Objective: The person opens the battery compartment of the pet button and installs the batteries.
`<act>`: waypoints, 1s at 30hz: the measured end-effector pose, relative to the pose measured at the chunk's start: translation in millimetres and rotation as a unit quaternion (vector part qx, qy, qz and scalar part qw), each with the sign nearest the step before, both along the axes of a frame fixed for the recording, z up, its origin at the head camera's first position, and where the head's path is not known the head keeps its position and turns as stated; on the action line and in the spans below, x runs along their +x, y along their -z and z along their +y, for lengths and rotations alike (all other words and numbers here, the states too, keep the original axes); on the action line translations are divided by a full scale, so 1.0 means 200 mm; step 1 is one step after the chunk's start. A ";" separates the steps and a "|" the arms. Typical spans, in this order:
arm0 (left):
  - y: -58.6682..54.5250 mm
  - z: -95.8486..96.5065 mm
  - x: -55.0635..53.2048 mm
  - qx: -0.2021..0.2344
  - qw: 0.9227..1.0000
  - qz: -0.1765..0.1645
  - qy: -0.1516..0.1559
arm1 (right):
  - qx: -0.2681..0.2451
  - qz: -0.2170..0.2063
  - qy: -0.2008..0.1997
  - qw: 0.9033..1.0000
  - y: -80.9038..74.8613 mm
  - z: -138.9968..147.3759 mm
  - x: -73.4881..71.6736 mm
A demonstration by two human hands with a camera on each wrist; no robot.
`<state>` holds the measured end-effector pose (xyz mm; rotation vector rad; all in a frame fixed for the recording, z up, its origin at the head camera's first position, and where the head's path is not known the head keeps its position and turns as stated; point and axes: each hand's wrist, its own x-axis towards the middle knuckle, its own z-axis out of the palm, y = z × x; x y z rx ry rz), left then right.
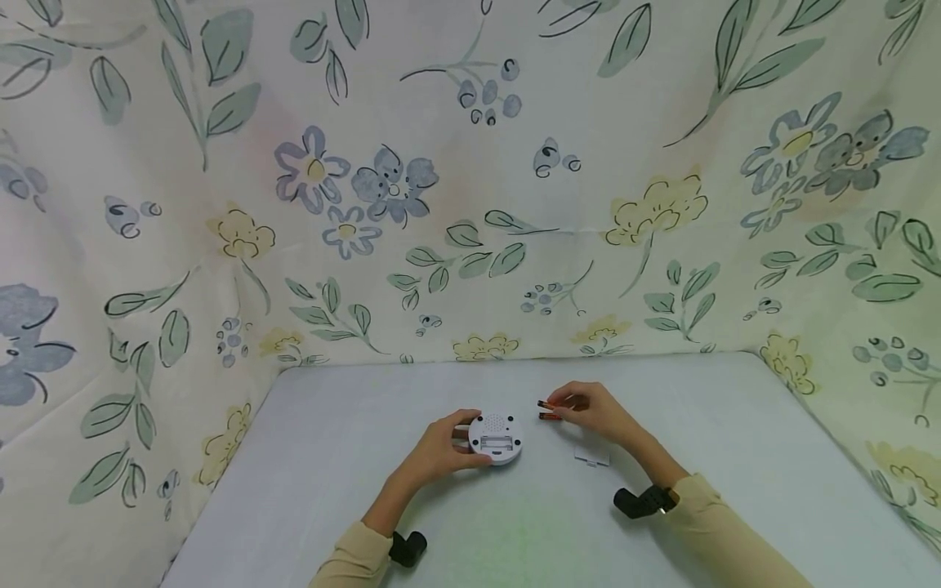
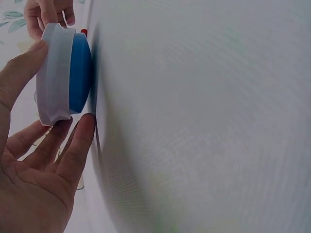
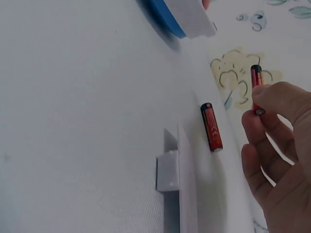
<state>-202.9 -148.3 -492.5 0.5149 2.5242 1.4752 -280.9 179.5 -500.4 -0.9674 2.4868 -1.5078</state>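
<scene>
My left hand [image 1: 439, 445] grips a round white device [image 1: 494, 426] by its edge, thumb on the near side and fingers on the far side. Its back faces up, with speaker holes and an uncovered battery compartment; both slots look bare. The left wrist view shows its blue underside [image 2: 80, 73] turned to the table, close above or touching it. My right hand [image 1: 599, 412] pinches one small red-and-black battery [image 3: 256, 77] between thumb and fingers, raised off the table. A second such battery [image 3: 212, 128] lies on the table below it.
A white battery cover [image 1: 591, 457] with a small tab lies on the white table [image 1: 353, 425], near my right wrist. A floral cloth [image 1: 470, 204] hangs behind the table and along its sides.
</scene>
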 end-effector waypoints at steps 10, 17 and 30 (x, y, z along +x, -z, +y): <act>0.00 0.01 -0.01 -0.005 1.000 0.004 -0.006 | -0.025 0.000 -0.030 0.999 -0.05 -0.08 0.07; 0.01 0.02 -0.01 -0.017 1.000 0.010 -0.009 | -0.026 -0.002 -0.047 0.999 -0.19 -0.17 0.19; 0.01 0.03 -0.01 -0.012 1.000 0.020 0.000 | -0.034 0.017 -0.090 0.995 -0.02 -0.26 0.10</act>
